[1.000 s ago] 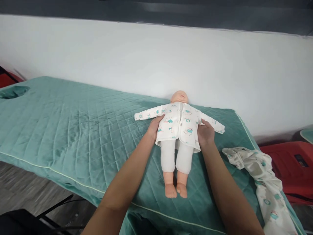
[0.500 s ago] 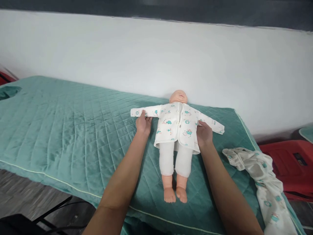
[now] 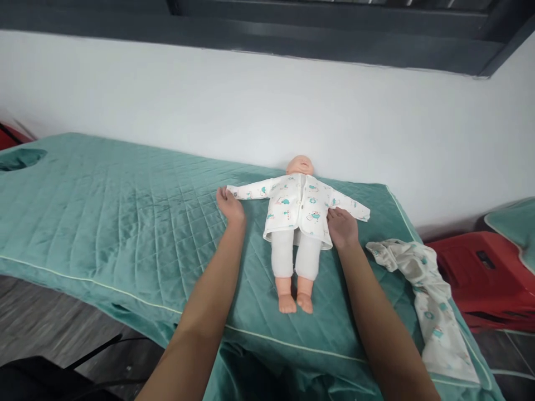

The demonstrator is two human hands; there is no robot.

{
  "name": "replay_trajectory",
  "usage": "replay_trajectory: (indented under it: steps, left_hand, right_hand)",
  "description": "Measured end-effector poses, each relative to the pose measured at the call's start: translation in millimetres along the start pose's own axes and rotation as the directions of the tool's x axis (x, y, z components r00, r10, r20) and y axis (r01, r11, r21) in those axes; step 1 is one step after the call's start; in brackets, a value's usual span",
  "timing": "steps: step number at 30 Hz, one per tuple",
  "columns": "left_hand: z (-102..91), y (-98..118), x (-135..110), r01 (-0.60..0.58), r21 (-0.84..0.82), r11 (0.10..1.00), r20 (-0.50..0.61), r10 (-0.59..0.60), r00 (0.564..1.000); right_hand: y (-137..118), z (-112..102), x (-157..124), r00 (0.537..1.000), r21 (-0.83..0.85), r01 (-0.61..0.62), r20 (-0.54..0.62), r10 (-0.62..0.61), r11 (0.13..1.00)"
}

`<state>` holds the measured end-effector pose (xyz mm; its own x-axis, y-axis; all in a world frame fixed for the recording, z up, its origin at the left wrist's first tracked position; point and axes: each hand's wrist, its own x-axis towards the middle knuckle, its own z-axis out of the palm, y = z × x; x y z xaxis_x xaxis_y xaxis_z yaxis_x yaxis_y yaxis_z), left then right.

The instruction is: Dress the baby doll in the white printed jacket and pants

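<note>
A baby doll [image 3: 300,165] lies on its back, dressed in a white jacket [image 3: 280,209] with green and pink prints and white trousers [image 3: 307,262]. Both doll arms are spread sideways in the sleeves, and its bare feet point at me. My left hand [image 3: 231,205] is at the end of the left-side sleeve, its fingers closed on the cuff. My right hand [image 3: 343,227] rests low beside the jacket, under the other sleeve, with its fingers closed at the jacket's side edge. Part of its grip is hidden.
The doll lies on a green quilted bed cover [image 3: 125,223], its head near a white wall [image 3: 188,100]. A crumpled printed white garment [image 3: 430,301] lies at the right edge. Beyond stands a red plastic stool [image 3: 480,273]. A face hole [image 3: 20,160] opens at far left.
My left hand has slid outward along the sleeve from its middle to the cuff. My right hand stays by the jacket's side, and the view has tilted up a little.
</note>
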<state>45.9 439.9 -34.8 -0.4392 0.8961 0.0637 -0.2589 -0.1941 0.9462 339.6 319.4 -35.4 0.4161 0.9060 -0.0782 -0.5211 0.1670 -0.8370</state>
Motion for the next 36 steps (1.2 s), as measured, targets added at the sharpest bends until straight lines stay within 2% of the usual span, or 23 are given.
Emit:
replay_trajectory:
  steps: [3, 4, 6, 8, 11, 15, 18, 21, 23, 27, 31, 32, 34, 36]
  left_hand:
    - [-3.0, 8.0, -21.9, -0.148, 0.086, 0.985, -0.097, 0.156, 0.983]
    - [-4.1, 10.1, -30.0, -0.207, 0.122, 0.971, -0.089, 0.218, 0.972]
    - [-6.8, 12.4, -46.7, -0.325, 0.178, 0.929, -0.024, 0.334, 0.942]
    - [-10.1, 12.2, -63.7, -0.425, 0.196, 0.883, 0.091, 0.416, 0.905]
    - [-16.2, 11.7, -88.6, -0.51, 0.18, 0.841, 0.317, 0.441, 0.84]
    - [-24.7, 18.8, -114.6, -0.628, 0.209, 0.749, 0.602, 0.408, 0.687]
    - [-27.0, 26.1, -124.6, -0.707, 0.194, 0.68, 0.707, 0.403, 0.582]
    - [-23.5, 28.8, -129.7, -0.738, 0.19, 0.648, 0.759, 0.379, 0.529]
    - [-19.0, 28.1, -132.6, -0.749, 0.232, 0.621, 0.773, 0.35, 0.529]
    - [-9.8, 25.6, -137.6, -0.749, 0.322, 0.579, 0.745, 0.333, 0.578]
    - [-5.2, 25.1, -136.9, -0.708, 0.294, 0.643, 0.691, 0.369, 0.622]
    - [-5.2, 24.9, -135.7, -0.679, 0.285, 0.677, 0.671, 0.366, 0.646]
    - [-6.7, 23.5, -132.2, -0.588, 0.286, 0.757, 0.591, 0.343, 0.73]
    - [-9.5, 20.2, -127.4, -0.456, 0.279, 0.845, 0.453, 0.303, 0.839]
  right_hand:
    - [3.5, -2.3, -31.5, 0.997, -0.059, 0.064, -0.037, -0.066, 0.996]
    - [4.7, -2.9, -44.6, 0.995, -0.077, 0.081, -0.046, -0.085, 0.994]
    - [7.2, -4.0, -71.7, 0.99, -0.138, 0.119, -0.053, -0.128, 0.983]
    - [9.6, -5.0, -95.6, 0.98, -0.257, 0.189, -0.018, -0.2, 0.948]
    - [13.2, -5.5, -116.2, 0.955, -0.44, 0.29, 0.078, -0.285, 0.85]
    - [16.3, -2.3, -115.8, 0.922, -0.651, 0.376, 0.192, -0.337, 0.659]
    - [17.2, 1.3, -108.8, 0.882, -0.747, 0.435, 0.244, -0.402, 0.503]
    - [17.6, 4.2, -104.4, 0.849, -0.763, 0.467, 0.246, -0.467, 0.448]
    - [17.4, 6.3, -103.2, 0.824, -0.735, 0.507, 0.259, -0.504, 0.451]
    - [14.6, 14.1, -104.5, 0.787, -0.636, 0.57, 0.241, -0.568, 0.52]
    - [12.8, 24.7, -107.3, 0.759, -0.645, 0.607, 0.298, -0.579, 0.464]
    - [13.4, 26.3, -106.7, 0.757, -0.653, 0.608, 0.304, -0.578, 0.452]
    - [15.4, 26.5, -102.9, 0.78, -0.657, 0.575, 0.261, -0.568, 0.488]
    - [16.4, 23.4, -96.4, 0.852, -0.606, 0.473, 0.132, -0.506, 0.64]
